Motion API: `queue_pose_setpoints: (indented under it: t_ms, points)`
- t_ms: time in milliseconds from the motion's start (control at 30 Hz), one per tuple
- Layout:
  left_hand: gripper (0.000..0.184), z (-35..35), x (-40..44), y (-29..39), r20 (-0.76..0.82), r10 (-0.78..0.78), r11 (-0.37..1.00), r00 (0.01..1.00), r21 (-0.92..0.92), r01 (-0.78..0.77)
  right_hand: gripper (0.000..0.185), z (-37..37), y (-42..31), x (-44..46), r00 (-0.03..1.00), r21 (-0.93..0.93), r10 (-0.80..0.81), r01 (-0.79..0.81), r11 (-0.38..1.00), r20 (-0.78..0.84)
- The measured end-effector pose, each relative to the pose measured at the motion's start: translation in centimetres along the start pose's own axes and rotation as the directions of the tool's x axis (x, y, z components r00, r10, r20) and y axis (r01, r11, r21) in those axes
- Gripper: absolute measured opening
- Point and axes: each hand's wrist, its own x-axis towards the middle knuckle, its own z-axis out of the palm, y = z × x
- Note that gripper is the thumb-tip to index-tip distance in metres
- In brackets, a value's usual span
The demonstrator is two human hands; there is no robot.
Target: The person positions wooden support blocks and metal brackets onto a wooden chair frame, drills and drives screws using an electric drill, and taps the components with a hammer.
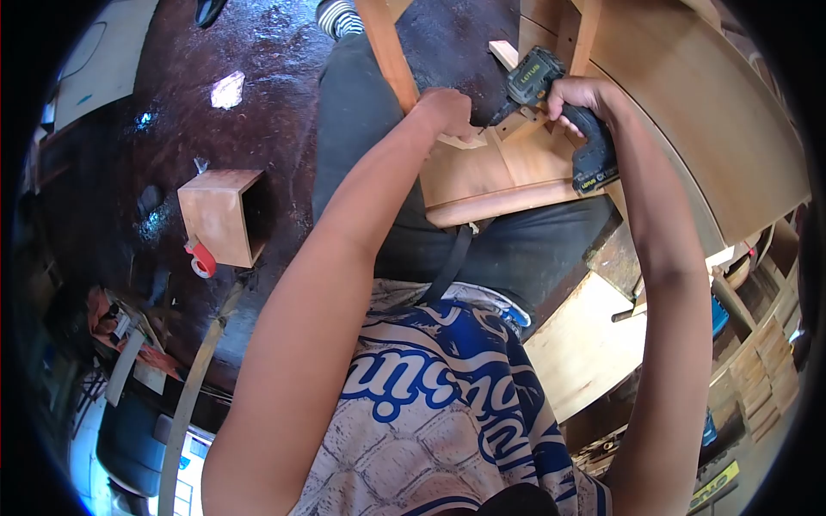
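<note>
My right hand [578, 101] is wrapped round the handle of a dark green and black cordless drill [533, 76] marked LOTUS. The drill's nose points left and down towards a wooden piece of furniture [482, 176] lying across my lap. Close to the bit, my left hand [447, 112] is closed, its fingertips down by a pale strip of wood [465, 140] on the furniture's surface. What those fingers pinch, if anything, is too small to make out. An upright wooden leg [389, 56] rises just beyond the left hand.
A small open wooden box [215, 215] stands on the dark floor to the left, with a red tape roll [201, 260] at its side. A large curved wooden panel [688, 103] fills the right. Pale board [585, 344] and stacked wood pieces [766, 378] lie at lower right.
</note>
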Motion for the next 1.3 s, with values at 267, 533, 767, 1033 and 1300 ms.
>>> queue_pose_setpoints:
  t_ms: [267, 533, 767, 1033, 1300]
  points:
    - [0.039, 0.2, 0.2, 0.1, 0.01, -0.01, 1.0, 1.0, -0.009, 0.01, 0.012, 0.2, 0.1, 0.0, 0.998, 0.032, 0.055, -0.054, 0.998, -0.039]
    - [0.04, -0.5, -0.4, 0.4, 0.006, 0.01, 1.0, 1.0, -0.014, -0.01, 0.008, 0.3, 0.0, -0.1, 0.999, -0.012, 0.02, -0.02, 1.0, -0.045]
    - [0.04, 0.1, 0.0, 0.3, 0.034, -0.003, 1.0, 0.999, -0.004, 0.004, 0.006, 1.5, -2.3, -2.1, 0.993, -0.178, -0.008, -0.014, 0.984, -0.118]
    - [0.042, 0.0, -0.2, 0.4, 0.002, -0.012, 1.0, 1.0, -0.004, 0.012, 0.009, 1.4, -1.8, -1.8, 0.991, -0.167, -0.021, -0.001, 0.986, -0.131]
    - [0.042, -0.2, -0.1, 0.5, 0.031, -0.016, 1.0, 0.999, 0.013, 0.016, 0.01, 1.7, -1.7, -2.0, 0.991, -0.173, -0.047, 0.025, 0.985, -0.124]
